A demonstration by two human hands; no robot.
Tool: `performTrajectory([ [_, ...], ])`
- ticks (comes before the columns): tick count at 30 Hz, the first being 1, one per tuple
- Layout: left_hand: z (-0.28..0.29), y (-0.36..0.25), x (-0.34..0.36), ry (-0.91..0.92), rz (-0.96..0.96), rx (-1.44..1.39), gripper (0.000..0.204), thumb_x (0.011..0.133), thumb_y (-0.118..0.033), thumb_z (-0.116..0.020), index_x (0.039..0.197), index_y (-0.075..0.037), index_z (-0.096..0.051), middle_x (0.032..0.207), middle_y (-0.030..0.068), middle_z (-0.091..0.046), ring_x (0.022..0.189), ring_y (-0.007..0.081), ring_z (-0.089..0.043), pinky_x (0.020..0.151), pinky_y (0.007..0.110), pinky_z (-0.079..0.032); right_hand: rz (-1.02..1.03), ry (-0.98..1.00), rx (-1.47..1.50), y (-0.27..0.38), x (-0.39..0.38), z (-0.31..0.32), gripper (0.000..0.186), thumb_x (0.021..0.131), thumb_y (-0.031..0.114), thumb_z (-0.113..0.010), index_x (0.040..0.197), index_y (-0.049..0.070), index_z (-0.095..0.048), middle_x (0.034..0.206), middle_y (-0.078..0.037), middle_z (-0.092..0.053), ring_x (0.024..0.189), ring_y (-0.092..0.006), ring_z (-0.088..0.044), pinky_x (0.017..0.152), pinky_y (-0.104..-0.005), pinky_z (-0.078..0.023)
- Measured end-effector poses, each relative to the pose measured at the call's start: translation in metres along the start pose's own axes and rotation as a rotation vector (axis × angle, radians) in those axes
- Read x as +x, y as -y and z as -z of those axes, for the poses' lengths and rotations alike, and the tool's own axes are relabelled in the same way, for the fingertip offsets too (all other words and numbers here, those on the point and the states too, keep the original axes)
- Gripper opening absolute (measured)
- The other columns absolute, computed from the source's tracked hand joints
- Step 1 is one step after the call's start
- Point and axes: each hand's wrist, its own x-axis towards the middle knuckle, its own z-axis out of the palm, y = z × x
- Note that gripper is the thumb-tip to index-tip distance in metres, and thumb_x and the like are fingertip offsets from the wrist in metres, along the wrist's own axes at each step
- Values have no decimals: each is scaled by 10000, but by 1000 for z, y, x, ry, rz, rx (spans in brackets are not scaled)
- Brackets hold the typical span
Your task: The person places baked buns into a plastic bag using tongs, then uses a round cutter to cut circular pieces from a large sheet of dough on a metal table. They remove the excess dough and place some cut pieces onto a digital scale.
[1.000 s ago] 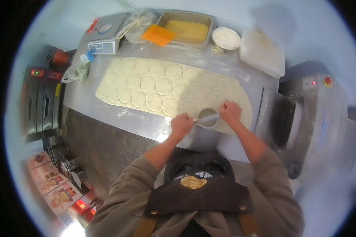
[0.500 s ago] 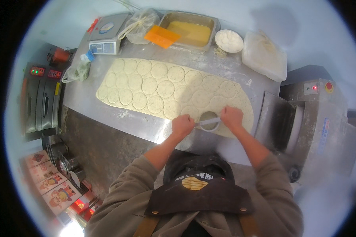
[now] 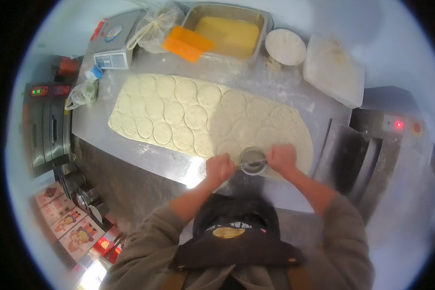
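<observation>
A long sheet of pale rolled dough [image 3: 154,108] lies on the steel table [image 3: 96,130], marked with many cut circles in rows. At its near right part a round metal ring cutter [image 3: 253,161] with a crossbar handle rests on the dough. My left hand [image 3: 220,168] is closed on the left end of that handle, and my right hand [image 3: 282,159] is closed on the right end. Part of the dough's right side lies in shadow.
Along the back stand a scale [image 3: 111,55], a tied plastic bag [image 3: 154,29], an orange scraper [image 3: 188,44], a pan of yellow liquid [image 3: 224,31], a white bowl [image 3: 285,47] and a white block [image 3: 333,72]. An oven [image 3: 48,135] is left; a steel machine [image 3: 386,164] stands right.
The view has shifted, with the dough and both hands lower in it. My hands still grip the cutter, whose crossbar now looks more level over the ring.
</observation>
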Motion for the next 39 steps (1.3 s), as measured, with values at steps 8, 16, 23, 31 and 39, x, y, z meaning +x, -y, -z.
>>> performTrajectory([
  [8, 2, -2, -3, -11, 12, 23, 251, 875, -251, -579, 742, -45, -632, 736, 234, -662, 754, 464, -665, 698, 584, -509, -7, 33, -27, 2, 1, 0, 335, 866, 274, -598, 642, 49, -704, 651, -207, -660, 630, -418, -622, 662, -522, -475],
  [16, 24, -18, -15, 93, 80, 22, 310, 873, -319, -574, 792, -42, -687, 839, 249, -706, 843, 450, -689, 767, 577, -525, -25, -79, 46, 2, -21, 18, 347, 890, 287, -580, 670, 61, -725, 670, -211, -673, 655, -435, -646, 689, -540, -502],
  [23, -1, -93, 19, 26, -122, -59, 283, 881, -284, -573, 793, -41, -689, 827, 235, -704, 799, 454, -686, 729, 577, -524, -150, -203, -47, -69, -22, 62, 328, 907, 269, -585, 705, 50, -722, 678, -213, -669, 669, -430, -649, 694, -533, -500],
  [31, -49, -159, 88, -15, -149, -57, 268, 901, -248, -557, 788, -41, -686, 800, 238, -700, 776, 458, -685, 714, 569, -536, -251, -357, -96, -156, 23, 78, 254, 896, 229, -608, 753, 58, -731, 726, -205, -687, 720, -414, -664, 731, -547, -495],
  [39, -47, -171, 105, 32, -80, -44, 271, 894, -258, -552, 792, -53, -697, 811, 230, -708, 781, 456, -688, 718, 563, -539, -305, -328, -53, -170, 37, 76, 259, 893, 237, -598, 752, 65, -731, 749, -204, -698, 766, -409, -673, 763, -551, -498],
])
